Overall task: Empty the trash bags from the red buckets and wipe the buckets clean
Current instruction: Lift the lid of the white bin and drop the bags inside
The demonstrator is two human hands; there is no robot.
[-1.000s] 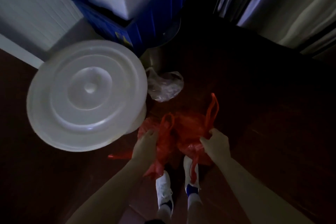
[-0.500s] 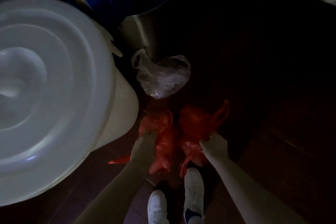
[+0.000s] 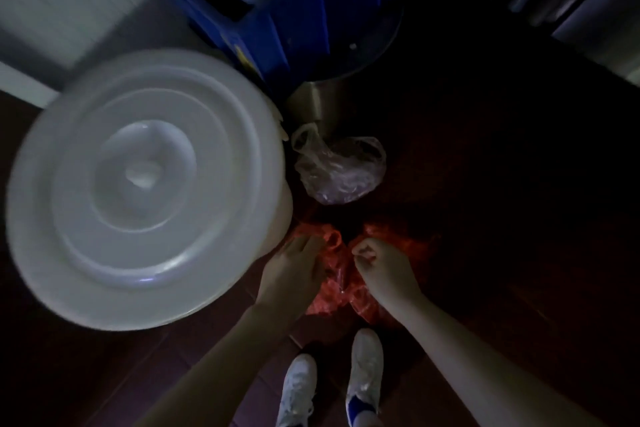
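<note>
From the head view, the red trash bag [image 3: 337, 274] lies crumpled on the dark floor just right of the white lidded bucket [image 3: 145, 184]. The left hand [image 3: 294, 270] grips the bag's left side, and the right hand [image 3: 384, 267], curled into a fist, pinches its right side. A clear plastic bag [image 3: 341, 170] lies beyond the red one, also right of the bucket.

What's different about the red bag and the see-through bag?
The red bag is bright red; the see-through bag is clear and pale. The left hand and right hand grip the red bag; nobody touches the see-through bag. The red bag is nearer the white shoes; the see-through bag lies by the metal bin. Both are crinkly thin plastic.
</note>
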